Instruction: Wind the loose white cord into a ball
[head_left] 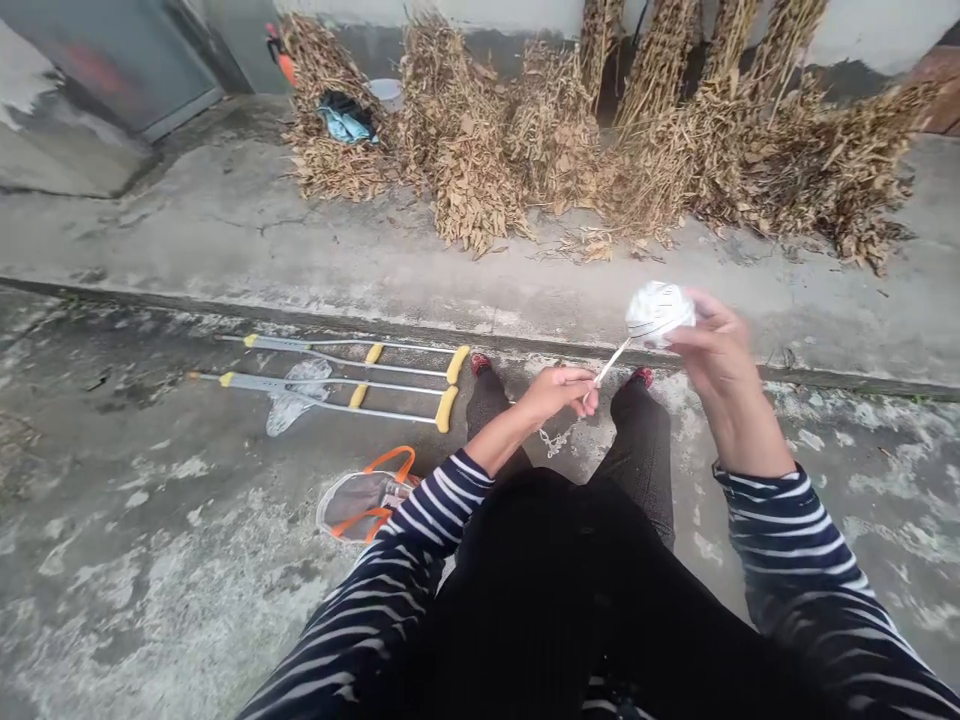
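Note:
In my right hand [716, 345] is a white ball [651, 308], round and wound-looking like a ball of yarn, with fine dark lines across it. The fingers curl around its right side. My left hand [559, 392], lower and to the left, pinches a pale straight strand or thin stick [613, 362] that runs up to the underside of the ball. Whether it is string or a stick I cannot tell. Below the left fingers hangs a thin, pale, loopy strand [556, 440]. Both hands are above my spread legs.
Two crutches [352, 385] with yellow pads lie on the concrete at left, partly over a clear plastic bag [298, 400]. A grey bag with orange handles [358, 505] sits near my left arm. Dried plant bundles [480, 150] lean against the wall beyond a low concrete step [300, 260].

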